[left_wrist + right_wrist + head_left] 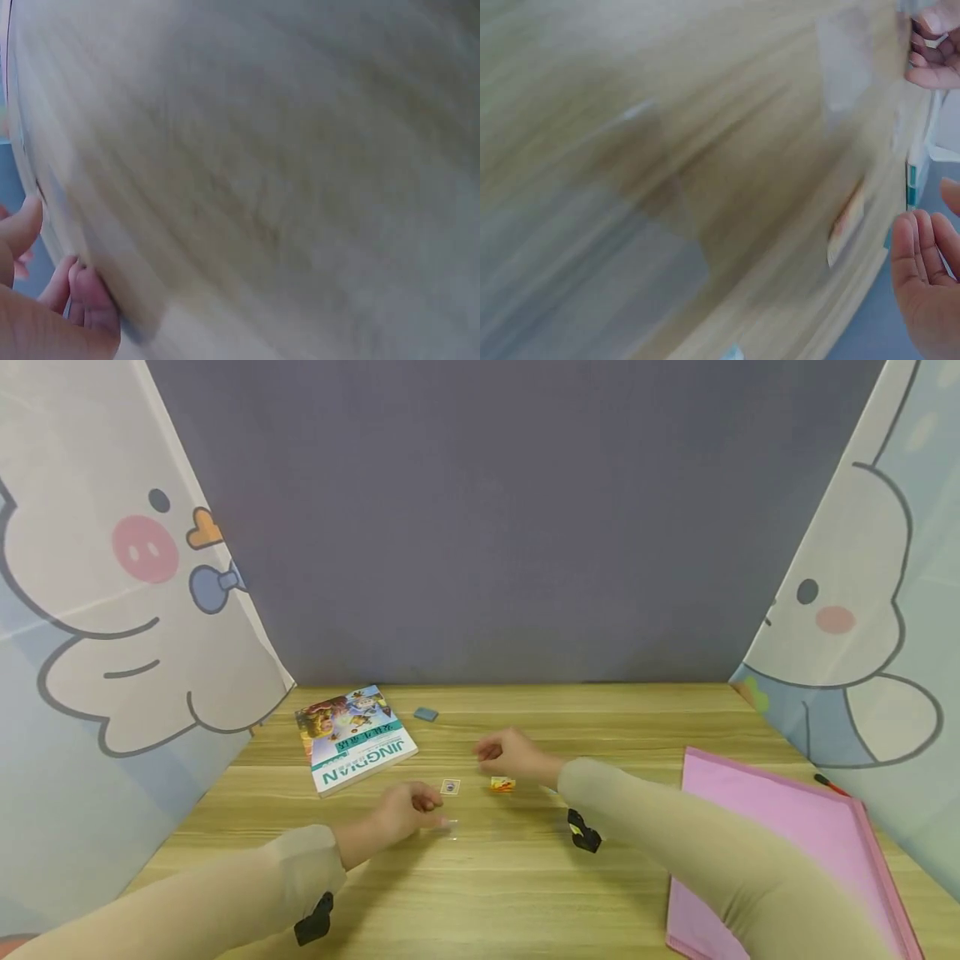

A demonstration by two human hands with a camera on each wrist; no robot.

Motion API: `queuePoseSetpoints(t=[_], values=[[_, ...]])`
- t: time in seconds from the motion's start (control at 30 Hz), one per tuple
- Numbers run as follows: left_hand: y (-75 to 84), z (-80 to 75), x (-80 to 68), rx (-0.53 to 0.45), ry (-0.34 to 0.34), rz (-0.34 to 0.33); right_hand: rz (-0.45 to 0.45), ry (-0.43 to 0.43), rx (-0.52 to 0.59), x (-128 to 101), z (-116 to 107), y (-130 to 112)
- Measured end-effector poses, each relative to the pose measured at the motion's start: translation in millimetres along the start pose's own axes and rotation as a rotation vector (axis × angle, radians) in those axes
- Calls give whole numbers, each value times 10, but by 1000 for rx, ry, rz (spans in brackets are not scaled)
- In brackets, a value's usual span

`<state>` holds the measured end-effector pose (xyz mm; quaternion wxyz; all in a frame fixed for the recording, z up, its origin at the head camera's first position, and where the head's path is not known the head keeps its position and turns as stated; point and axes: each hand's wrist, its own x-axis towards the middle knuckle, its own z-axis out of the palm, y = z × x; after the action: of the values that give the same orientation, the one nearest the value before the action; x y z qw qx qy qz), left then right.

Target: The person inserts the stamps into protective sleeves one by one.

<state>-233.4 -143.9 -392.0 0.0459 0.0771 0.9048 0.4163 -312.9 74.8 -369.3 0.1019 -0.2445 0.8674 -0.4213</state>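
My left hand (401, 814) is low over the table, its fingers loosely bent and no held thing visible. Just right of its fingertips lies a small clear plastic piece (452, 829), hard to make out. Beyond it is a small square card (450, 787) with a pale border and a dark picture. My right hand (517, 757) hovers with relaxed fingers, nothing seen between them. Close below it is a small yellow-and-red card (503, 784). In the right wrist view this card (846, 225) appears tilted, and a see-through rectangle (845, 60) lies near the left hand (939, 45).
A picture-covered book (356, 739) lies at the back left, with a small blue-grey block (426, 714) beside it. On the right is a large pink folder (780, 835), partly under the right sleeve. A red-and-black thin tool (831, 785) lies by the right wall.
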Motion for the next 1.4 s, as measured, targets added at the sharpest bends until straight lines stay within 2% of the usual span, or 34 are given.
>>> queuePoseSetpoints(t=[0.1,0.23,0.53,0.73,1.03,1.2,1.33,1.4], values=[[22,39,-32,-37,38,-32,2,9,-45,37,101,-50],[49,81,-53,-59,83,-43,27,18,-61,96,224,-78],[44,146,-62,12,101,3,123,65,-21,189,437,-89],[47,154,-57,70,127,16,163,82,12,215,503,-95],[72,156,-52,85,121,63,174,92,-68,231,508,-132],[68,132,-49,93,85,105,182,79,-107,252,512,-174],[57,70,-42,38,0,152,190,50,-100,253,517,-173],[44,35,-21,-4,-41,148,185,49,-105,263,529,-168]])
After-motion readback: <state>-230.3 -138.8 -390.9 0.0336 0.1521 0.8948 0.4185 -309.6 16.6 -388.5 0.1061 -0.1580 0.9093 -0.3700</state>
